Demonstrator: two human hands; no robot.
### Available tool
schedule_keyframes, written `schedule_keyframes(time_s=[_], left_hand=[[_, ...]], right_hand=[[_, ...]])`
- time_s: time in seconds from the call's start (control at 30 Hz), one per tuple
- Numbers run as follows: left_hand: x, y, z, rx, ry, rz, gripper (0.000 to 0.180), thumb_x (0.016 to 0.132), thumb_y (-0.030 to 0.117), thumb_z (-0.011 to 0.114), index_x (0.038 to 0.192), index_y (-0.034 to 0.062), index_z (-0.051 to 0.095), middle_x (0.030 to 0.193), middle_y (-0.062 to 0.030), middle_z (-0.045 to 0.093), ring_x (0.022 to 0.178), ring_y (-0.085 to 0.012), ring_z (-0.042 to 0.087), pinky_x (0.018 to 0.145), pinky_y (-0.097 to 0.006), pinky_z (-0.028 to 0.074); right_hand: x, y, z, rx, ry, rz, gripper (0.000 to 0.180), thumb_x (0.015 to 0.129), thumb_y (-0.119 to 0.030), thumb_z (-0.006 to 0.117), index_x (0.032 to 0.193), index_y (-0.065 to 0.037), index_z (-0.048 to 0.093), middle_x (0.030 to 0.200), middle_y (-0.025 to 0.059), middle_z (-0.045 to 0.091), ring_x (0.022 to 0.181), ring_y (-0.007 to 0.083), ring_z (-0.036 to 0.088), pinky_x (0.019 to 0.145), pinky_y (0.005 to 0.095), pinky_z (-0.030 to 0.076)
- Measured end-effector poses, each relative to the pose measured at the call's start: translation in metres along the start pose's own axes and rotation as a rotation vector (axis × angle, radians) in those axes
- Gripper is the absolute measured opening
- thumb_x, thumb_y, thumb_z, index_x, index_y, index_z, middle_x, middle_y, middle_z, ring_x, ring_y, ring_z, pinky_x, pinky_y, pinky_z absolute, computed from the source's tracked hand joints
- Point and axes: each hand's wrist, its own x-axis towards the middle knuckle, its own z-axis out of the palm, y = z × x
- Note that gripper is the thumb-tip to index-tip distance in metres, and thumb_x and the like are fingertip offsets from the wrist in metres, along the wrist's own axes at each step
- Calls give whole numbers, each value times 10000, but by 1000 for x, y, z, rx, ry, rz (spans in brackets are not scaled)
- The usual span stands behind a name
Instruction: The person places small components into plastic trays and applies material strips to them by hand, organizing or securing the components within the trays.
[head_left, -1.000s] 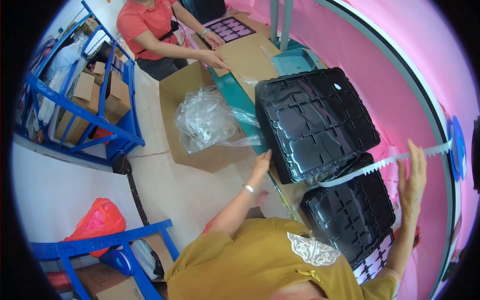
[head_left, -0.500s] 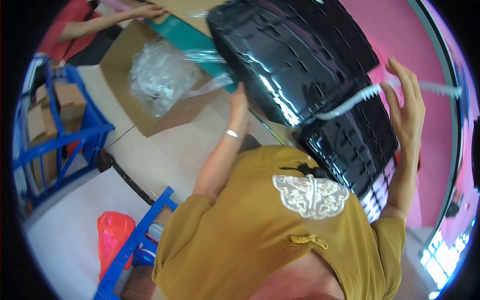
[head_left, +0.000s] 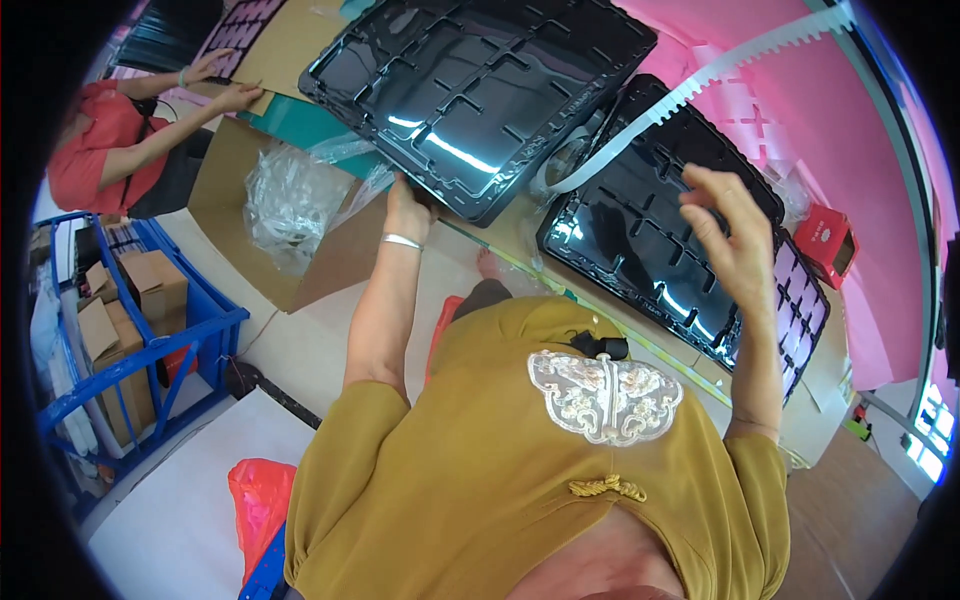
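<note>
My left hand (head_left: 403,208) grips the near edge of a glossy black plastic tray (head_left: 450,110), its fingers partly hidden beneath. The tray is tilted on the left part of the table. My right hand (head_left: 735,230) hovers over another black tray (head_left: 655,225), fingers apart and bent, holding nothing. A white toothed plastic strip (head_left: 690,95) rises in a curve from between the two trays toward the upper right, apart from my right hand.
Past the right tray lie a tray with pale cells (head_left: 798,310) and a red box (head_left: 828,245). An open carton (head_left: 335,240) holds clear plastic film (head_left: 295,205). A person in red (head_left: 130,150) works at far left, near a blue rack (head_left: 150,340).
The left-hand tray has moved left with my left hand, away from the other tray. The strip now reaches up to the right, away from my right hand. The view has shifted.
</note>
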Motion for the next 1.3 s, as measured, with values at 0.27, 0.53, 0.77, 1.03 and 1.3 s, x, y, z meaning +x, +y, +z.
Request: schedule_keyframes(time_s=[0.27, 0.53, 0.77, 1.03, 1.3], left_hand=[[7, -16, 3, 79, 134, 0, 398, 930, 600, 502, 872, 215, 583, 710, 20, 556, 591, -123, 483, 459, -286, 372], [-29, -29, 10, 46, 177, -14, 481, 938, 590, 501, 983, 113, 547, 651, 12, 454, 477, -108, 345, 466, -310, 299], [-40, -34, -6, 109, -87, 5, 598, 927, 618, 492, 1084, 41, 522, 832, -56, 460, 583, -147, 385, 493, -319, 357], [-51, -39, 14, -4, -136, -55, 542, 905, 632, 527, 846, 116, 373, 912, -101, 455, 780, -198, 447, 645, -373, 446], [-86, -43, 14, 100, -240, 86, 906, 891, 688, 480, 1458, 12, 276, 1412, -276, 424, 1187, -352, 542, 941, -451, 453]], right_hand=[[-2, 3, 28, 88, -19, -152, 333, 844, -72, 686, 1162, -8, 612, 995, 133, 627, 865, 260, 642, 751, 325, 517], [30, -102, 92, 123, -147, -801, 438, 710, 18, 748, 1125, 0, 609, 919, 127, 638, 797, 288, 641, 667, 371, 526], [28, -107, 109, 142, -546, -602, 380, 798, -15, 710, 1156, -18, 585, 928, 118, 626, 814, 275, 652, 700, 343, 545], [46, -116, 80, -76, -53, -868, 329, 866, -129, 686, 1162, -15, 602, 1072, 127, 643, 957, 332, 647, 827, 388, 535], [172, -68, 18, -76, 104, -256, 442, 963, -378, 531, 1260, -54, 584, 1183, 172, 603, 1208, 307, 534, 1030, 377, 403]])
